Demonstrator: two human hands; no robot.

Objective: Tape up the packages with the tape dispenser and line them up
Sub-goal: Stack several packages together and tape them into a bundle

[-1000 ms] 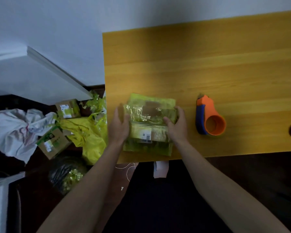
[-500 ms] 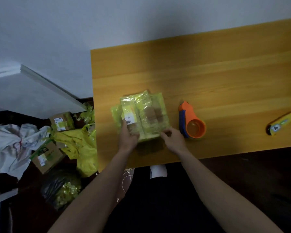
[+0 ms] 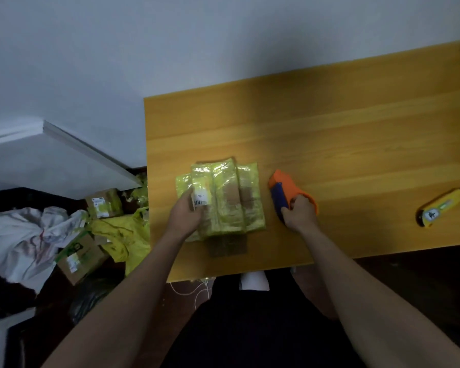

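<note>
Left hand (image 3: 187,212) lay flat on pkg stack (image 3: 223,199), fingers (image 3: 189,193) spread over the barcode label at the stack's 9 o'clock side, pressing down, not pinching. Right hand (image 3: 299,215) wrapped round tape dispenser (image 3: 286,193), fingers curled shut on its blue-and-orange body; thumb side hidden, so exact hold can't be told.

Stack sat near the counter's (image 3: 329,128) 7 o'clock corner, just in from the near edge. Dispenser stood just beside it at the stack's 3 o'clock, apart from it, not touching. Key relation for next move, by judgement: stack lay at 9 o'clock from right hand, long axis running 12-to-6, so tape would prob. need laying along or across that axis w/ dispenser carried leftward over the top. Right hand nearer the dispenser; left already pinning the pkgs.

Pkgs: several slim oblong packs side by side, wrapped in glossy yellow-green film, crinkled, light glinting off it; brown patches showing through, maybe cardboard or old tape, can't tell which. Dull brown strip stuck out at stack's 6 o'clock end on the wood. Film looked slippery, so packs could slide apart if the left hand let up.

Dispenser: hard plastic, orange shell, blue side, round open end toward the wrist. Counter: smooth yellow-orange wood, grain running 9-to-3. Yellow cutter (image 3: 441,208) lay well apart at 3 o'clock, untouched.
</note>
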